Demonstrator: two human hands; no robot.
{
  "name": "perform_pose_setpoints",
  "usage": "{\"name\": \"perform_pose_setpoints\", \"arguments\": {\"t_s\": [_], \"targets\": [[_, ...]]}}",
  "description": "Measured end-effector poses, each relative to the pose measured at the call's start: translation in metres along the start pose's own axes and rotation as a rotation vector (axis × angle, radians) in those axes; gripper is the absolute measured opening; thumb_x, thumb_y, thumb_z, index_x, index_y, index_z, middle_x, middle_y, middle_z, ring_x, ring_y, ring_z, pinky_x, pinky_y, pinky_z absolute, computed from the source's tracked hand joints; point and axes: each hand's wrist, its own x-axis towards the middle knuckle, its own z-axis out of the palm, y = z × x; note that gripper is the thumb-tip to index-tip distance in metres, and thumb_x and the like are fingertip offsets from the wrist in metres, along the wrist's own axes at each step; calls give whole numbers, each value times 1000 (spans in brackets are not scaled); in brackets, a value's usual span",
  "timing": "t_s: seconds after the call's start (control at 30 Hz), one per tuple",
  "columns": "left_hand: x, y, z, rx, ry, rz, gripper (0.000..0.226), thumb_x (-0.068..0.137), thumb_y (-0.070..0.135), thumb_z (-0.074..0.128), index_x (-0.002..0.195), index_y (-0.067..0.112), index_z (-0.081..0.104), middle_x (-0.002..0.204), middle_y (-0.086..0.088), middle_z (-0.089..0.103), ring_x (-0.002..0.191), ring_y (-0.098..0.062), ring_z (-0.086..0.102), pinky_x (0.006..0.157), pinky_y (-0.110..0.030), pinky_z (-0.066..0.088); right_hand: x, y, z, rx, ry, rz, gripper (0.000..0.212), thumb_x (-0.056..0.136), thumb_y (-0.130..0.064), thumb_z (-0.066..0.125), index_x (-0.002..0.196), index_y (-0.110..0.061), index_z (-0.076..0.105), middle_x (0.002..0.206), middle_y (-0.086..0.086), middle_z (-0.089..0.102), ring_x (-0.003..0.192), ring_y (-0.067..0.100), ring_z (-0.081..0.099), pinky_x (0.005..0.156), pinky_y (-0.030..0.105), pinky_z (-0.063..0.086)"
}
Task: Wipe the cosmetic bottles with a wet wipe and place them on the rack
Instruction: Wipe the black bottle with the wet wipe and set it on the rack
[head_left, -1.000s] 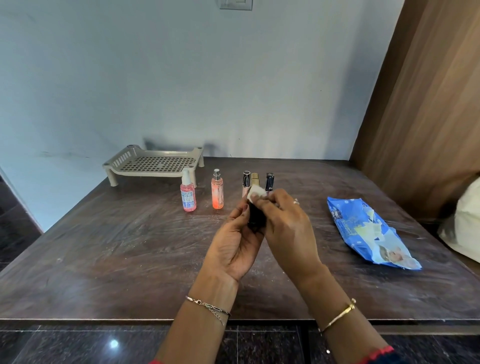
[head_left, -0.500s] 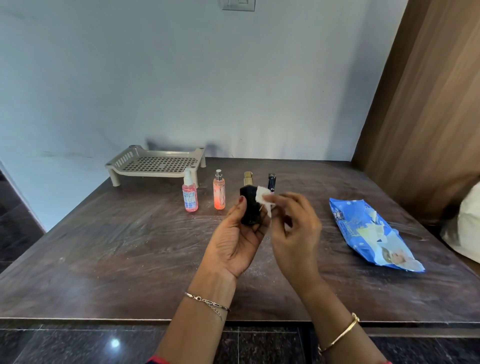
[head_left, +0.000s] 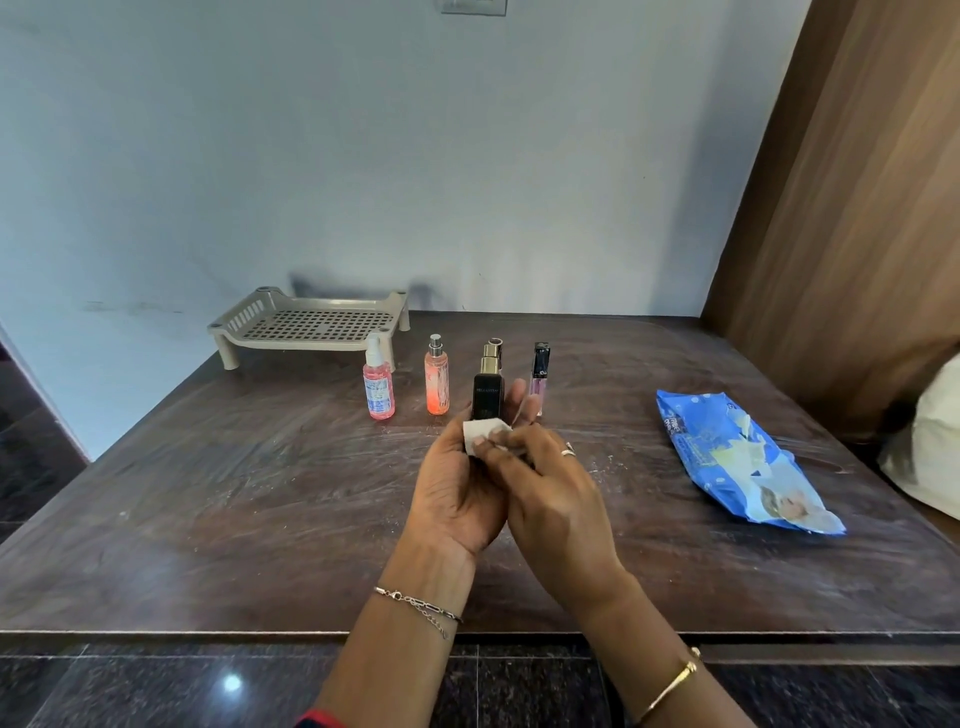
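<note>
Between the fingers (head_left: 519, 400) and thumb of your left hand (head_left: 462, 493), the black bottle (head_left: 487, 395) stands upright. The fingers curl behind it and grip its lower half. Your right hand (head_left: 556, 509) pinches the folded wipe (head_left: 480, 434) in its fingertips and presses it on the bottle's base, just below the left fingertips. The step in hand is judged to be wiping, early in the task: the rack (head_left: 311, 327), well beyond the fingers and to their left, holds nothing. The pink bottle (head_left: 379, 389), orange bottle (head_left: 437, 384) and gloss tube (head_left: 539, 374) stand on the table (head_left: 260, 493) just beyond the fingers. Next, draw the wipe up the body while turning the bottle in the left fingers. Then carry the bottle to the rack, lifting it clear of the pink and orange bottles, which stand in the path.
</note>
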Motion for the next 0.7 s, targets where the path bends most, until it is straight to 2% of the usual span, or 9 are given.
{"name": "perform_pose_setpoints", "arguments": {"t_s": [0.1,0.17,0.3,0.37,0.47,0.53,0.7], "targets": [[-2,-4,2,17,-28,22,35,88,19,50,109,-4,66,107,-14,68,101,-24,67,96,-34,47,17,3,-1,83,103,76,26,88,-7,56,110,-8,70,109,10,62,98,24,61,69,34,56],[-2,-4,2,44,-36,29,31,89,19,49,102,-1,69,98,-16,71,91,-24,71,90,-34,51,29,5,-4,103,162,118,31,88,-10,49,112,-9,69,111,9,61,96,19,58,72,30,53],[-4,-1,6,113,-28,42,37,97,32,45,98,6,72,95,-12,73,89,-22,71,84,-33,55,35,1,-3,119,180,124,35,89,-12,44,114,-10,69,114,6,60,100,13,56,79,24,50],[-4,-3,10,111,-37,71,38,94,40,49,97,9,71,97,-8,72,92,-20,71,88,-35,54,30,-2,0,167,189,148,33,89,-11,46,112,-11,70,114,5,62,102,15,59,81,25,52],[-2,-3,10,176,-53,84,40,85,46,56,102,11,67,104,-8,70,104,-25,67,94,-40,51,16,-3,4,243,201,189,36,82,6,60,112,-11,69,107,2,64,96,14,62,79,31,54],[2,-1,8,184,-57,73,43,86,46,56,107,9,63,109,-10,70,107,-29,65,95,-40,50,5,-2,4,263,204,182,39,79,11,62,111,-10,69,106,1,66,97,13,63,80,31,54],[6,0,5,183,-75,19,52,89,51,50,105,6,70,120,-7,67,119,-28,58,101,-39,45,-2,-7,0,242,205,149,32,85,-5,50,109,-12,70,105,1,65,96,14,62,78,28,53]]}}
